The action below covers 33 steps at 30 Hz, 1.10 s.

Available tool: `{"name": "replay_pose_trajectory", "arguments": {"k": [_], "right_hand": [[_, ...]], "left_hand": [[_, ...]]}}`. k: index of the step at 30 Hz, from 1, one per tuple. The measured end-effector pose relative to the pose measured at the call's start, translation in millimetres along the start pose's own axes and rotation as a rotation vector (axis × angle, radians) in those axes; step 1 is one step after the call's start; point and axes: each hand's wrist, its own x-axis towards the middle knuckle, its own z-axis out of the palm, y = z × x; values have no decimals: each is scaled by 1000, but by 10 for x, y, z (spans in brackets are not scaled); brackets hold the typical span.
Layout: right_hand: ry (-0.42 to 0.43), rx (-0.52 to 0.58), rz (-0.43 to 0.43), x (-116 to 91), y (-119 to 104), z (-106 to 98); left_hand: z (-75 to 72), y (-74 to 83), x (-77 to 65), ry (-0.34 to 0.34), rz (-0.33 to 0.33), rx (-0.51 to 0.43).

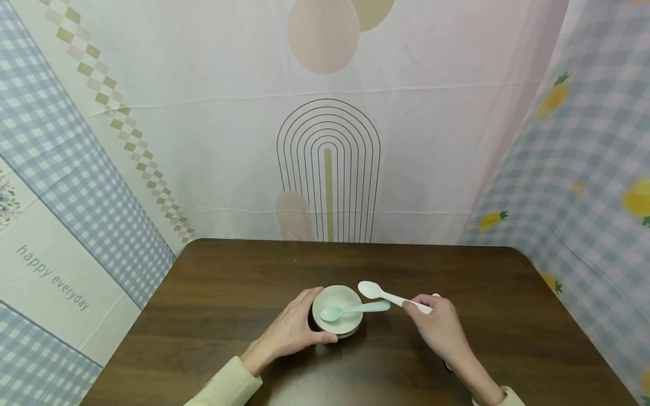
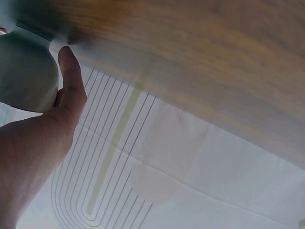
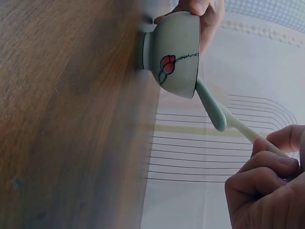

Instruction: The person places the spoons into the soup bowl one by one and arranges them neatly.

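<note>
A small pale bowl stands on the table, and my left hand grips it from the left, thumb at the near side. A mint-green spoon rests in the bowl, its handle sticking out over the right rim. To the right, my right hand pinches a white spoon by the handle, above the table. That spoon's head points left, apart from the bowl and just behind the green handle. In the right wrist view the bowl's outside bears a red flower bud with a green stem.
The dark wooden table has rounded far corners. A pale printed cloth hangs behind its far edge. Blue checked cloths hang at the left and right sides.
</note>
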Motion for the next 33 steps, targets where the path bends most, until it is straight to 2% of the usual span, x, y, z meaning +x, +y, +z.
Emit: {"name": "replay_pose_trajectory", "arguments": {"k": [14,33], "right_hand": [[2,-45,-61,20,-38,49],[2,-41,-91,0,-107,85]], "left_hand": [[4,3,-9,2,2,4],[6,0,-10,3,1,3]]}}
